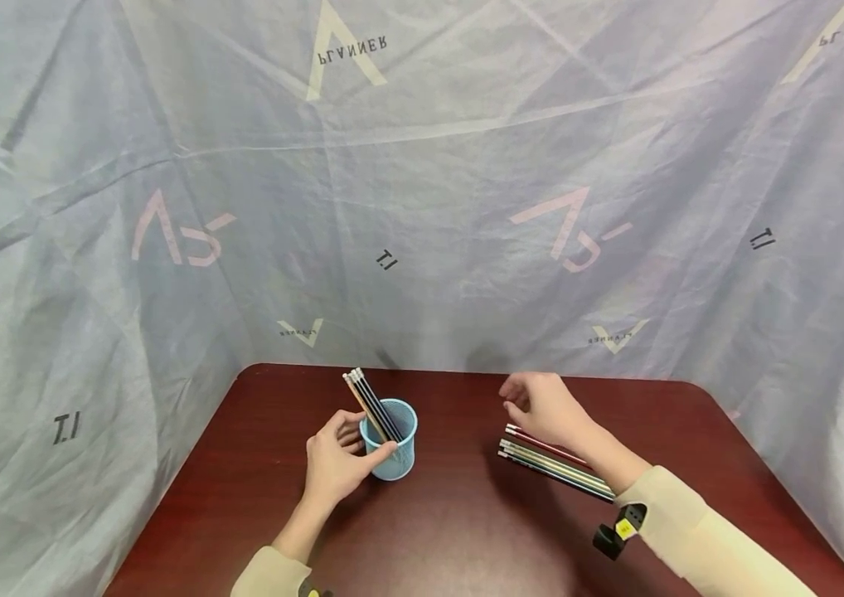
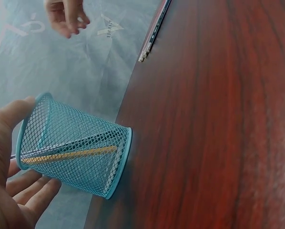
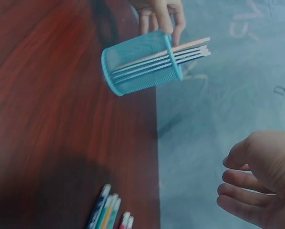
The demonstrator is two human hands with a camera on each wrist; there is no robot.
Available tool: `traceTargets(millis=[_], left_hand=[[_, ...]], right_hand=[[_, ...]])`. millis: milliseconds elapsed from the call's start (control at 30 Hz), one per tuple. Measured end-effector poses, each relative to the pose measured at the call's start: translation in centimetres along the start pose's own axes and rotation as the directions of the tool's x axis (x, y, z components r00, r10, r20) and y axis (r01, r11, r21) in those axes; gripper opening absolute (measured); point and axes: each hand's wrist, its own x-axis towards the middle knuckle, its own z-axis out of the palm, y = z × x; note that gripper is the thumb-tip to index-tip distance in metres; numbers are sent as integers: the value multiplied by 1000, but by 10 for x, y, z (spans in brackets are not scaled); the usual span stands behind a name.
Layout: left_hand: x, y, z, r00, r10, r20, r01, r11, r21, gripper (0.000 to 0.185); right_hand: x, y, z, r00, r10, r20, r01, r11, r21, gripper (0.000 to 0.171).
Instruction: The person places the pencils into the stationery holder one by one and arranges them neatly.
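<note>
A light-blue mesh pencil cup (image 1: pixel 395 460) stands upright at the table's left-centre, with several pencils (image 1: pixel 372 405) leaning in it, one orange-yellow and the others dark. My left hand (image 1: pixel 336 460) holds the cup near its rim, thumb on the near side and fingers on the far side; the left wrist view shows the mesh cup (image 2: pixel 73 145) between them. Above the table on the right hovers my right hand (image 1: pixel 545 408), its fingers loosely bent and nothing in them. Below it lies a row of pencils (image 1: pixel 552 468) in green, yellow and dark colours, beside red pencils (image 1: pixel 541 441); my forearm covers their far ends.
The dark red wooden table (image 1: pixel 452 531) has rounded back corners. A grey printed cloth (image 1: pixel 452 249) hangs behind it and at both sides. A black device with a yellow label (image 1: pixel 619 531) is strapped at my right wrist.
</note>
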Motion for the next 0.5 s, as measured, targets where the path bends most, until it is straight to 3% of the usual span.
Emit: traceTargets(millis=[500], left_hand=[[0,4,0,999,15,29,-16,999,30,63]], right_hand=[[-56,43,9,998,49,26,-48,998,-28,12]])
